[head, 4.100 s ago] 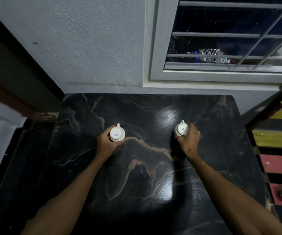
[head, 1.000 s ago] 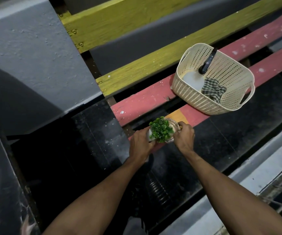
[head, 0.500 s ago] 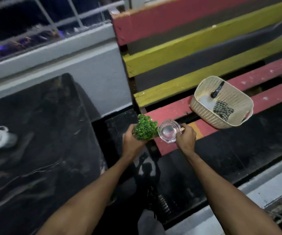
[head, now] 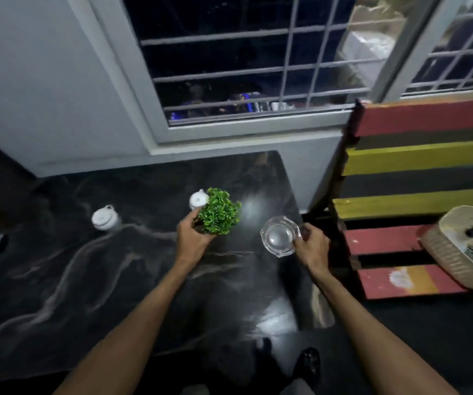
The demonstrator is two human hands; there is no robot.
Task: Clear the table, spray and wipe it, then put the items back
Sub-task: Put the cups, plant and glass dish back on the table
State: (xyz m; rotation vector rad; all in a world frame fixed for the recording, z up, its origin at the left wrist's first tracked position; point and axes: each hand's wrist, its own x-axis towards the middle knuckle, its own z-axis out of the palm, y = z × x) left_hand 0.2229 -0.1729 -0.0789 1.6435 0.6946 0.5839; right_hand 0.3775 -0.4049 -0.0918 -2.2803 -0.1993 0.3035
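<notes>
The base of the plant (head: 219,210) is hidden by its own foliage and by the left grip (head: 192,238) beneath it. The white cup (head: 198,199) just behind the plant is partly covered by leaves. Well to the plant's right, the basket (head: 440,252) is cut off by the frame edge, its contents blurred. Whether the glass dish (head: 280,239) right of the plant touches the tabletop (head: 115,266) cannot be told.

Dim, motion-blurred, glare on table (head: 144,280)
</notes>
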